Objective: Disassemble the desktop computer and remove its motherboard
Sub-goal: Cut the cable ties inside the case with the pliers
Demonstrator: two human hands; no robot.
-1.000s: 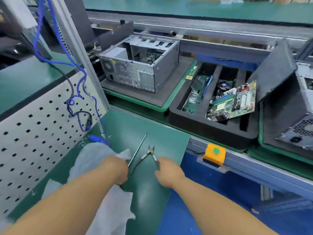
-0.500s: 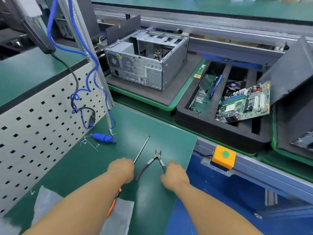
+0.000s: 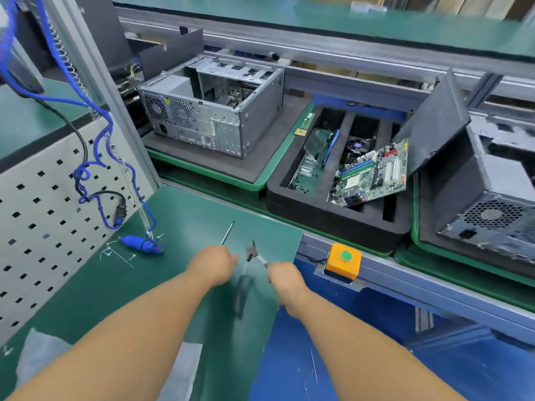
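A person's left hand (image 3: pixel 212 264) is gripping a screwdriver (image 3: pixel 227 233). The right hand (image 3: pixel 285 277) is gripping pliers (image 3: pixel 251 253), near the open computer case (image 3: pixel 214 111).

Electronics teardown line, factory floor. Green antistatic mat (image 3: pixel 185 215) on the bench, perforated metal panel (image 3: pixel 34 215) at left with a blue coiled cable (image 3: pixel 95 157) hanging off an aluminium post (image 3: pixel 98 82). Conveyor rail carries green-edged pallets: open desktop case (image 3: pixel 214 111) on one, black foam tray (image 3: pixel 333 221) with a bare motherboard (image 3: pixel 373 175) next to it. Orange box with green push button (image 3: pixel 344 260) on the rail edge
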